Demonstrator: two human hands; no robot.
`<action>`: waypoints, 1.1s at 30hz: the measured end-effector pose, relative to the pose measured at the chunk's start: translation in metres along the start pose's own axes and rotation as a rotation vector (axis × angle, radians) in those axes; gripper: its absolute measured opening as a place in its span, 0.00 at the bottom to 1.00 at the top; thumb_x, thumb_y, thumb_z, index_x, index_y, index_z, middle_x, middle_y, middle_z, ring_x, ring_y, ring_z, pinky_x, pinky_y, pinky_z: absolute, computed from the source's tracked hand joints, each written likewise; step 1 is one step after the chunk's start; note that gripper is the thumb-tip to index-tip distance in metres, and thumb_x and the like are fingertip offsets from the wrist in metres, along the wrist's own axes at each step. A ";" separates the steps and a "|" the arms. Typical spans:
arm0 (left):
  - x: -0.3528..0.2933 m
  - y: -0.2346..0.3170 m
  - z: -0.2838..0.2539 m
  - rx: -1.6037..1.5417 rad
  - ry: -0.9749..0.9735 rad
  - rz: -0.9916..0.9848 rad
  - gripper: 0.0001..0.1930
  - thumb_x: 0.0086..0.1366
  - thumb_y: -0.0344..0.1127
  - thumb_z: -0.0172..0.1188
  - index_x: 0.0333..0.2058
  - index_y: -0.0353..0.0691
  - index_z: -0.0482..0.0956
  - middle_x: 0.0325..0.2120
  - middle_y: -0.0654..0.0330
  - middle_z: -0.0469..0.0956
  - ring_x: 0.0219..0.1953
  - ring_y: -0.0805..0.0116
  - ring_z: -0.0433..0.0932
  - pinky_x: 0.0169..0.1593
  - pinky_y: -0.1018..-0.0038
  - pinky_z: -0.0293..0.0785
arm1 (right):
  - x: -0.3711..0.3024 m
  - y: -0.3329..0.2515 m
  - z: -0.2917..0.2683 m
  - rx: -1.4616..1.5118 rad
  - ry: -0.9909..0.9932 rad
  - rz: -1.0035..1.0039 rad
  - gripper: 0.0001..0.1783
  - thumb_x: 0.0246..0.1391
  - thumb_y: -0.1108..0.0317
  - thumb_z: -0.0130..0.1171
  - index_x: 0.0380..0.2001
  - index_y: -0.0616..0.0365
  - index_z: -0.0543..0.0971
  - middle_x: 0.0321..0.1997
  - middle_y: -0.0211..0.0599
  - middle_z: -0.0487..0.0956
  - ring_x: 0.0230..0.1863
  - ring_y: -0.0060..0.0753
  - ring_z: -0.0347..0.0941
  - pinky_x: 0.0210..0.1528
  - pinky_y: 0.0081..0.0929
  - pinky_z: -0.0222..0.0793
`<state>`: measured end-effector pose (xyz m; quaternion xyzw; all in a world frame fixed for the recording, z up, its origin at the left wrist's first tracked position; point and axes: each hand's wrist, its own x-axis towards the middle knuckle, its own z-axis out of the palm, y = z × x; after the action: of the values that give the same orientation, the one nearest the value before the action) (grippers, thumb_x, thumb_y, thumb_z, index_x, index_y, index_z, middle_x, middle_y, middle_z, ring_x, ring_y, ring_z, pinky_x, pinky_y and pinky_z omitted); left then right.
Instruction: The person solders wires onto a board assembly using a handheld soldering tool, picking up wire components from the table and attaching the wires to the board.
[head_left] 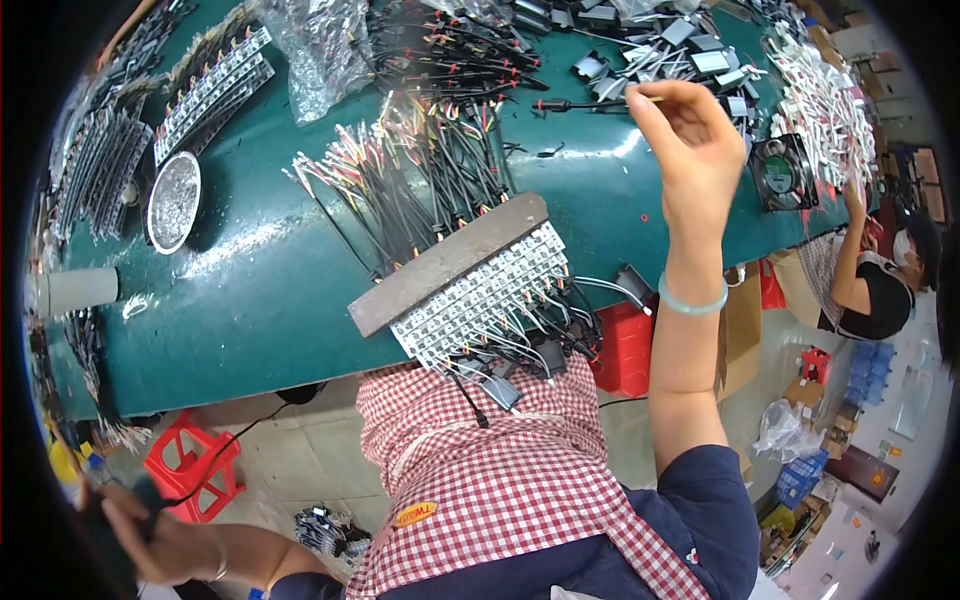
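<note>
My right hand (695, 140) is raised over the table, its thumb and fingertips pinching a short black cable (580, 105). A red-ringed connector is on the cable's left end, and a bit of yellow wire shows at the fingers. Low at the left rim, my left hand (165, 540) is curled around something dark that I cannot make out; shadow blurs it. Near the table's front edge, a flat grey-brown bar (450, 262) lies across a panel of small white circuit boards (490, 300). Black cables with bared coloured ends (420, 190) fan out behind the bar; grey wires hang from the panel's front.
A round metal dish (174, 203) and stacked board strips (210, 95) lie at left. Grey housings (690, 50), white-wired parts (820, 100) and a small fan (783, 172) lie at right. Red stools (195, 465) stand below. Another person (875, 285) works at far right.
</note>
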<state>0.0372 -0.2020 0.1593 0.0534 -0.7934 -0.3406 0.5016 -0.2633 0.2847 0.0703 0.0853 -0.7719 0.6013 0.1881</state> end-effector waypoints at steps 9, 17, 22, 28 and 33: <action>-0.128 0.087 0.220 -0.612 -0.214 -0.816 0.26 0.53 0.18 0.59 0.54 0.27 0.69 0.42 0.47 0.77 0.19 0.77 0.65 0.19 0.81 0.60 | -0.105 -0.045 0.022 0.561 -0.458 0.190 0.12 0.59 0.80 0.58 0.47 0.68 0.80 0.40 0.36 0.79 0.33 0.22 0.76 0.40 0.19 0.73; -0.156 0.096 0.242 -0.790 -0.585 -0.837 0.26 0.53 0.16 0.68 0.52 0.28 0.74 0.45 0.50 0.79 0.31 0.69 0.80 0.32 0.75 0.79 | -0.167 -0.036 0.032 0.771 -0.453 0.681 0.09 0.60 0.77 0.60 0.44 0.67 0.80 0.39 0.41 0.80 0.28 0.17 0.74 0.24 0.12 0.68; -0.163 0.096 0.241 -0.891 -0.575 -0.900 0.26 0.54 0.18 0.69 0.53 0.28 0.74 0.46 0.52 0.79 0.35 0.69 0.81 0.37 0.75 0.80 | -0.176 -0.041 0.035 0.733 -0.444 0.673 0.07 0.57 0.80 0.62 0.39 0.70 0.82 0.41 0.40 0.79 0.32 0.22 0.78 0.29 0.14 0.75; -0.157 0.101 0.238 -0.826 -0.585 -0.927 0.11 0.58 0.21 0.68 0.40 0.31 0.81 0.33 0.59 0.84 0.35 0.74 0.81 0.40 0.77 0.79 | -0.178 -0.045 0.030 0.506 -0.520 0.560 0.14 0.54 0.82 0.64 0.45 0.70 0.82 0.41 0.40 0.81 0.36 0.22 0.79 0.32 0.15 0.75; -0.159 0.099 0.238 -0.797 -0.610 -0.928 0.11 0.58 0.20 0.67 0.41 0.30 0.82 0.33 0.59 0.84 0.34 0.75 0.81 0.40 0.77 0.79 | -0.184 -0.044 0.030 0.565 -0.514 0.703 0.17 0.53 0.82 0.65 0.47 0.68 0.81 0.40 0.37 0.81 0.34 0.20 0.78 0.32 0.14 0.74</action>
<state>-0.0571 0.0569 0.0338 0.1006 -0.6083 -0.7863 0.0389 -0.0843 0.2273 0.0315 0.0133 -0.5826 0.7728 -0.2513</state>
